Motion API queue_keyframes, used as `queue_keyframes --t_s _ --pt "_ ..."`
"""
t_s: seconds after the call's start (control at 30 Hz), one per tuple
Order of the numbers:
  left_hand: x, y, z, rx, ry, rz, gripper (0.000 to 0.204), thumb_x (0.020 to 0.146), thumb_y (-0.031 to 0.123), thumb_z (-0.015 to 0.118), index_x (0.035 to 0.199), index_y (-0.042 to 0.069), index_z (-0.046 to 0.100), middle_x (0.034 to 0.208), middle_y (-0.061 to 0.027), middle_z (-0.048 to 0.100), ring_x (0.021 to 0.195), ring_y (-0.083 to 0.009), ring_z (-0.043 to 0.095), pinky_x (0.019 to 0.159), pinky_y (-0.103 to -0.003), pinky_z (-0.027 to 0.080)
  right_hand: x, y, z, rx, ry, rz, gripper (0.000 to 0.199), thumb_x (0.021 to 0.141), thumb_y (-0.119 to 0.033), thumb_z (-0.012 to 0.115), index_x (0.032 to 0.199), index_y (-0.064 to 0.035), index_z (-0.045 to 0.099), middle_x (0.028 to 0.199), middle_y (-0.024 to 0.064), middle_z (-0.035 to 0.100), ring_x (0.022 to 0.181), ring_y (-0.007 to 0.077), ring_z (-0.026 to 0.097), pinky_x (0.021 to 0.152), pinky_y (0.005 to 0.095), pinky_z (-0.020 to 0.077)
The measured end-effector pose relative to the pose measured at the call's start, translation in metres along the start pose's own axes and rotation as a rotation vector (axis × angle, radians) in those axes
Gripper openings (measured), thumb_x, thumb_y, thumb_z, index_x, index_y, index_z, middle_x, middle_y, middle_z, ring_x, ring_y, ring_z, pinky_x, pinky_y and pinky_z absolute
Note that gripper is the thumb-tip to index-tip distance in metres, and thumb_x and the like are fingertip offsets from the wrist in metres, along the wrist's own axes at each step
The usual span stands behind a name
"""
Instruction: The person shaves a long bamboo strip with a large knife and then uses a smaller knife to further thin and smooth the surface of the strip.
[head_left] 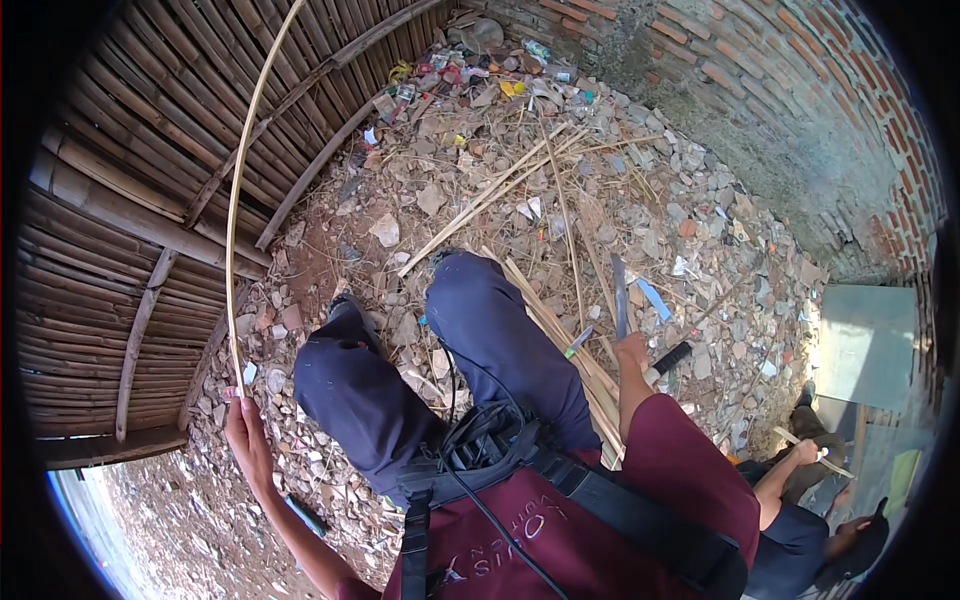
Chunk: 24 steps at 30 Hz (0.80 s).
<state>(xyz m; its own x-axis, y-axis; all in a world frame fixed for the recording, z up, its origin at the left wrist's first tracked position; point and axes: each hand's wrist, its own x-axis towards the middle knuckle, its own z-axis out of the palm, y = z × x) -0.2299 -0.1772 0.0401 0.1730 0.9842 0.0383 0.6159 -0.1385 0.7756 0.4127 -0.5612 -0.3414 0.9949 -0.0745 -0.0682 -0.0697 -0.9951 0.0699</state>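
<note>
My left hand is closed around the lower end of a long, thin bamboo strip. The strip rises in a gentle curve past the top edge of the view. On the other side, my right hand grips a machete, its grey blade pointing away from me. A black handle with a pale end shows beside that hand; I cannot tell whether it belongs to another tool. Split bamboo strips lie along my right leg, partly hidden by it.
More bamboo strips cross the rubble ahead. A bamboo-slat wall stands at left, a brick wall at back right. A co-worker at lower right holds a light piece of bamboo. A grey panel stands behind them.
</note>
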Motion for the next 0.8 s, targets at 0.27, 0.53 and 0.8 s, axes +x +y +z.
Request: queue_keyframes --t_s 0.27,0.53,0.8 --pt "0.000 0.040 0.017 -0.164 0.008 -0.100 0.039 0.117 0.038 0.048 0.087 0.013 0.053 0.068 0.0112 0.034 0.057 0.0003 0.028 0.050 -0.022 0.020 -0.080 -0.039 0.064 0.216 -1.150 0.022 0.028 0.092 -0.035 0.069 0.085 -0.0076 0.069 0.080 0.0127 0.067 0.074 0.0248 0.070 0.065 0.0479 0.0571" --pt "0.006 0.091 0.007 -0.547 -0.281 -0.158 0.042 0.117 0.041 0.043 0.094 0.008 0.056 0.064 0.0108 0.033 0.050 -0.0017 0.027 0.046 -0.023 0.020 -0.127 -0.079 0.045 0.005 -0.866 -0.257 0.029 0.094 -0.036 0.066 0.083 -0.0091 0.065 0.075 0.0103 0.063 0.066 0.0232 0.064 0.058 0.0446 0.0515" --pt "0.042 0.141 0.029 -0.607 -0.388 0.140 0.041 0.114 0.044 0.053 0.093 0.008 0.057 0.068 0.0092 0.039 0.054 -0.0023 0.033 0.048 -0.024 0.026 -0.100 -0.072 0.045 -0.023 -0.705 -0.292 0.030 0.096 -0.037 0.063 0.082 -0.0106 0.061 0.070 0.0079 0.058 0.059 0.0215 0.058 0.052 0.0413 0.0459"
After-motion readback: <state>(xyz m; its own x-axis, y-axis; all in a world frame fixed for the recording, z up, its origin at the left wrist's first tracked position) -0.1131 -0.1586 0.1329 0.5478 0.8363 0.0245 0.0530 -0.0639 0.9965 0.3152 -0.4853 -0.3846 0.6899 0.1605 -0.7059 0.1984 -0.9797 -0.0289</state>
